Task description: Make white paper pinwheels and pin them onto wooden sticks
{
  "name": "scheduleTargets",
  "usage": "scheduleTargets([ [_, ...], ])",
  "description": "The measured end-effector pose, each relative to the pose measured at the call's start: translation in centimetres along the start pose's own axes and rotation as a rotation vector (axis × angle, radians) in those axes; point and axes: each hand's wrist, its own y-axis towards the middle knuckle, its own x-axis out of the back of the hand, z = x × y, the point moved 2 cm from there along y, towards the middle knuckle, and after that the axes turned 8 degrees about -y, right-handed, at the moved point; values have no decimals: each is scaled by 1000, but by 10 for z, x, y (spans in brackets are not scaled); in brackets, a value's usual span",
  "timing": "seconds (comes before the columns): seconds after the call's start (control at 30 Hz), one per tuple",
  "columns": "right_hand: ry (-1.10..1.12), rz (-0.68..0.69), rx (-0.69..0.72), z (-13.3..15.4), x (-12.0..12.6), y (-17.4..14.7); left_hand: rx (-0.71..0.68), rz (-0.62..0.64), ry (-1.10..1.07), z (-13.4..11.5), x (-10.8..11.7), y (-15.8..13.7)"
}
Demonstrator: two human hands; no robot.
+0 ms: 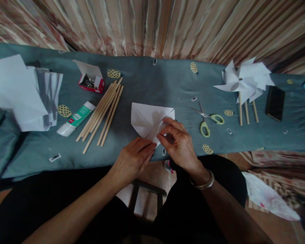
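A sheet of white paper (147, 115) with diagonal crease lines lies in front of me near the table's front edge. At its near corner, my left hand (136, 154) has its fingers closed on the paper. My right hand (179, 140), with a metal bangle at the wrist, pinches the paper by its right near side, thumb and forefinger together. The fingers hide part of the near edge. To the right of the paper lie opened scissors (204, 118) with green handles. Left of it is a bundle of wooden sticks (104, 108).
A glue bottle (77, 118) and an open red box (91, 79) of small metal pieces are left of centre. White paper sheets (17, 91) lie far left. Paper pinwheels (244, 79) on sticks and a dark phone (275, 103) lie right. A curtain (152, 27) hangs behind the table.
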Motion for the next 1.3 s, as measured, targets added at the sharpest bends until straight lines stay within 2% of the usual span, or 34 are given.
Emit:
scheduleTargets([
  [0.37, -18, 2, 25, 2, 0, -1, 5, 2, 11, -1, 0, 0],
  [0.63, -66, -13, 150, 3, -6, -5, -3, -10, 30, -2, 0, 1],
  [1.0, -141, 42, 219, 5, -9, -5, 10, 11, 38, -1, -1, 0],
  [1.3, -134, 13, 286, 4, -21, -11, 35, 36, 32, -2, 0, 1],
])
